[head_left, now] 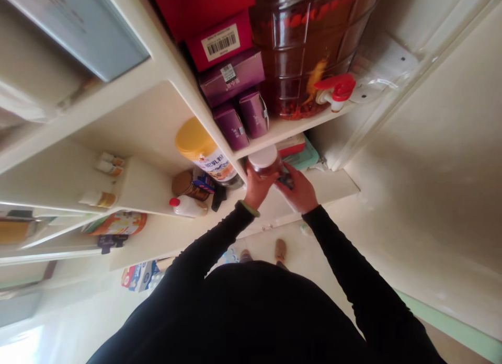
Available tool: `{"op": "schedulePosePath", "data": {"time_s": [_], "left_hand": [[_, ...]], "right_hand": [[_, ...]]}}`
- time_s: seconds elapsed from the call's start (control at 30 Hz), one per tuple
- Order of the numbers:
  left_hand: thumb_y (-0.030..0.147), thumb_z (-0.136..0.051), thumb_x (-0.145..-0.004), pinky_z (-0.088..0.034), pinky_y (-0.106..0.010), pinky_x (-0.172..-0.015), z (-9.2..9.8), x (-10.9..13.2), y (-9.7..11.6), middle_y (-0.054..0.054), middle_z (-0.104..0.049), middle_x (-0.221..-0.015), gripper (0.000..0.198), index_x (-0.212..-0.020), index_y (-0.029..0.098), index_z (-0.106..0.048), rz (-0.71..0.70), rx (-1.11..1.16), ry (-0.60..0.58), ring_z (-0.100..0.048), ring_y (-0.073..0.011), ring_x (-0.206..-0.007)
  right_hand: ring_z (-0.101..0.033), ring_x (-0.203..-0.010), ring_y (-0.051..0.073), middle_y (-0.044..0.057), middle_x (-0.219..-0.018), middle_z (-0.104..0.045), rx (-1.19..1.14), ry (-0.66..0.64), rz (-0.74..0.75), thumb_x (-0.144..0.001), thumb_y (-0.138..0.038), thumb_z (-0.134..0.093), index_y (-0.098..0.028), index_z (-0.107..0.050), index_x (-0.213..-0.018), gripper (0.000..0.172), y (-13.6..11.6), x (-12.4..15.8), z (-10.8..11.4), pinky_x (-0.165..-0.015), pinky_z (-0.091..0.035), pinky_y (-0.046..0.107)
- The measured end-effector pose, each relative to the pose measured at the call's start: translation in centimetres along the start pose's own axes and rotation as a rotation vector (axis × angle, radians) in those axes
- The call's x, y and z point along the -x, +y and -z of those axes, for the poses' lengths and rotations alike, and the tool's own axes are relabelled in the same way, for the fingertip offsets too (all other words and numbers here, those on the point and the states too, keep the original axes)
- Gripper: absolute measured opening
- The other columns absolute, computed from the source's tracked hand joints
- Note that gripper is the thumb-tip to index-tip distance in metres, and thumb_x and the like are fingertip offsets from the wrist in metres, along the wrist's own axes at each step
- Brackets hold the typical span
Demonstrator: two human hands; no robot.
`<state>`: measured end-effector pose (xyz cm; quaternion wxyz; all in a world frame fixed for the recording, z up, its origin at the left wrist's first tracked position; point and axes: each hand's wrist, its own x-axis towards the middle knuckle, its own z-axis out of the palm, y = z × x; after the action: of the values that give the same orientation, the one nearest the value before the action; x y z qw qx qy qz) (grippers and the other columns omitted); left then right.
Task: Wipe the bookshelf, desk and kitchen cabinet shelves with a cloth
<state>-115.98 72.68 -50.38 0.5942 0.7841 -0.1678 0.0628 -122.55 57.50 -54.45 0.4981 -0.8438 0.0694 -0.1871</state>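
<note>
A clear jar [263,161] with a pale pinkish lid and dark reddish contents is at the front of a lower shelf compartment. My left hand [259,187] wraps round its near left side, a greenish band at the wrist. Beside it, my right hand [298,190] has its fingers round a small dark-filled item [287,180], seen only in part, which may be a second container. The two hands are close together, and the fingers' far sides are hidden.
Above the hands, a shelf holds purple boxes [254,113] and a large amber-filled jar [306,55] with a red tap [336,89]. To the left stand a yellow-lidded can [204,149] and a white bottle [190,206]. A shelf divider [212,126] slants beside the left hand.
</note>
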Motion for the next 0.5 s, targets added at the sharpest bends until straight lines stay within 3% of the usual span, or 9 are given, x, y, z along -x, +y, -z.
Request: {"op": "schedulePosePath", "data": {"time_s": [0.13,0.27,0.37,0.5], "left_hand": [[0.037,-0.087,-0.09,-0.046,-0.047,-0.132,-0.4,-0.8,1.0,-0.02,-0.065,-0.152,0.091,-0.164,0.017,-0.037,0.052,0.011,0.133,-0.06,-0.0337,-0.15],[0.039,-0.072,-0.101,-0.03,-0.048,-0.141,-0.6,1.0,1.1,-0.021,-0.044,-0.174,0.086,-0.171,0.018,-0.028,-0.014,-0.095,0.168,-0.037,-0.0329,-0.168],[0.04,-0.067,-0.104,-0.022,-0.054,-0.143,-0.7,3.9,0.4,-0.018,-0.025,-0.185,0.089,-0.176,0.024,-0.018,-0.103,-0.184,0.101,-0.018,-0.0328,-0.175],[0.033,-0.063,-0.106,-0.023,-0.057,-0.142,-0.4,6.0,-0.1,-0.012,-0.024,-0.186,0.084,-0.178,0.03,-0.02,-0.215,-0.294,-0.028,-0.008,-0.0314,-0.177]], "right_hand": [[-0.074,-0.103,0.036,0.017,-0.123,-0.075,0.132,-0.019,0.018,-0.097,-0.067,-0.065,-0.02,-0.061,-0.157,0.076,-1.0,-0.7,-1.2,-0.088,-0.064,0.049],[-0.074,-0.104,0.039,0.021,-0.127,-0.072,0.175,0.01,-0.002,-0.1,-0.063,-0.061,-0.017,-0.057,-0.159,0.075,-1.3,-0.4,-2.6,-0.084,-0.064,0.051],[-0.074,-0.102,0.039,0.021,-0.128,-0.071,0.175,0.013,0.001,-0.101,-0.06,-0.059,-0.018,-0.056,-0.16,0.073,-1.3,-0.4,-3.0,-0.082,-0.064,0.051],[-0.075,-0.102,0.037,0.019,-0.128,-0.074,0.126,-0.053,0.043,-0.099,-0.058,-0.064,-0.018,-0.06,-0.157,0.071,-1.4,-0.5,-1.9,-0.086,-0.064,0.05]]}}
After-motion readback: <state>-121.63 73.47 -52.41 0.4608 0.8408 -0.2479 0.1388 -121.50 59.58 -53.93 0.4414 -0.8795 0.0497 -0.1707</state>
